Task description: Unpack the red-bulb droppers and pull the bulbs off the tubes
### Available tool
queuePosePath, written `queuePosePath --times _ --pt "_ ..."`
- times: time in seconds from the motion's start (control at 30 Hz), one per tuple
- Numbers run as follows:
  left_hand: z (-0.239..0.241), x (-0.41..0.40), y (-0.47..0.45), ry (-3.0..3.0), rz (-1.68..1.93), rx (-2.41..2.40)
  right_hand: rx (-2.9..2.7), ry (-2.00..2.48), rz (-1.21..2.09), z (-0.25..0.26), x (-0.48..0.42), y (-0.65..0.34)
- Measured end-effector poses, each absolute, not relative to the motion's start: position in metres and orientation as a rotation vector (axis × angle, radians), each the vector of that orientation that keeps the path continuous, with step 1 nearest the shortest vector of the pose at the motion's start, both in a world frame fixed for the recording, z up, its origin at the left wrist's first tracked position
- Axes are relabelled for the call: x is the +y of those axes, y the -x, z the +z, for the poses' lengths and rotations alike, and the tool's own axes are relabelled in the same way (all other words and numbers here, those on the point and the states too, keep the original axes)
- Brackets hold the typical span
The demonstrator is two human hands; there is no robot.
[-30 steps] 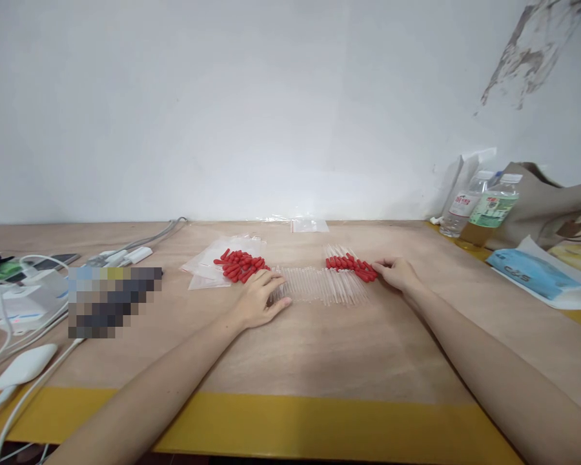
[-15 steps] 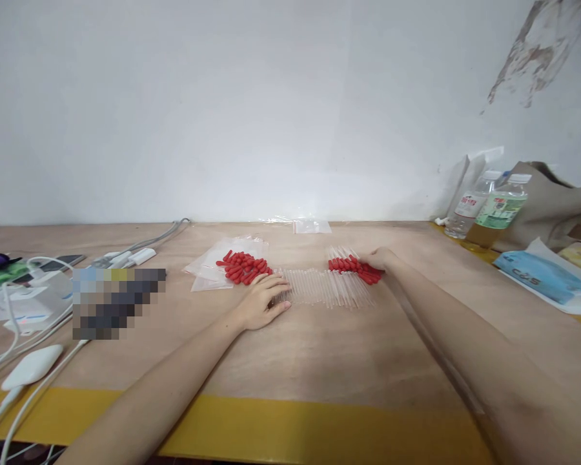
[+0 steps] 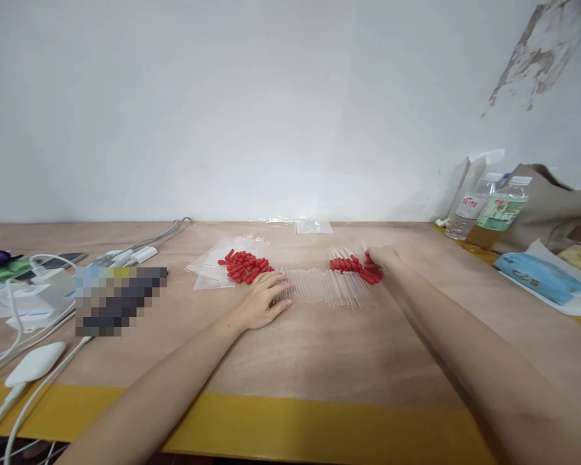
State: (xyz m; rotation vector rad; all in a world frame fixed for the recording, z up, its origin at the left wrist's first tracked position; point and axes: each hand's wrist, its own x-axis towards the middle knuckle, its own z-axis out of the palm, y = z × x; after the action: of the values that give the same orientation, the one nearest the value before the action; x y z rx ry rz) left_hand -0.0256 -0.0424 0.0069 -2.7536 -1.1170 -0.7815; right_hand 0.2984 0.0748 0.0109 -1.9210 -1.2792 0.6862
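Observation:
A row of clear glass dropper tubes (image 3: 326, 289) lies across the middle of the wooden table (image 3: 319, 349). My left hand (image 3: 263, 301) rests flat on the row's left end, fingers spread. A loose heap of red rubber bulbs (image 3: 244, 266) sits on clear plastic bags (image 3: 208, 268) just behind that hand. To the right, finished droppers with red bulbs (image 3: 351, 265) lie in a bunch. My right hand (image 3: 382, 257) is at the bunch's right end, fingers pinched on one red-bulbed dropper that is tipped up.
Chargers, white cables (image 3: 14, 361) and a phone crowd the left side. Two water bottles (image 3: 489, 210), a beige bag (image 3: 552, 206) and a blue packet (image 3: 537, 276) stand at the right. A small clear bag (image 3: 311, 226) lies by the wall. A yellow strip (image 3: 295, 423) edges the table.
My right hand has slid back along the red-bulbed bunch and lifted one dropper at its end. My left hand has stayed on the tubes.

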Motion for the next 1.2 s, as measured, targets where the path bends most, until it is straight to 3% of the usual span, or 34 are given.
queuePosePath --times 0.23,0.47,0.67,0.87,1.2 --pt "0.003 -0.040 0.023 2.593 -0.928 -1.073 -1.428 1.665 0.420 0.032 0.013 -0.279" --pt "0.007 -0.052 0.003 2.470 -0.971 -0.820 -2.128 0.987 -0.235 0.004 -0.070 -0.219" --pt "0.005 -0.060 -0.003 2.205 -1.236 -0.940 -2.088 0.963 -0.329 -0.001 -0.072 -0.214" --pt "0.006 -0.060 -0.012 2.320 -0.850 -0.762 -2.140 0.923 -0.326 -0.004 -0.069 -0.210" --pt "0.006 -0.059 -0.015 2.422 -0.670 -0.790 -2.269 0.919 -0.574 0.002 -0.066 -0.212"
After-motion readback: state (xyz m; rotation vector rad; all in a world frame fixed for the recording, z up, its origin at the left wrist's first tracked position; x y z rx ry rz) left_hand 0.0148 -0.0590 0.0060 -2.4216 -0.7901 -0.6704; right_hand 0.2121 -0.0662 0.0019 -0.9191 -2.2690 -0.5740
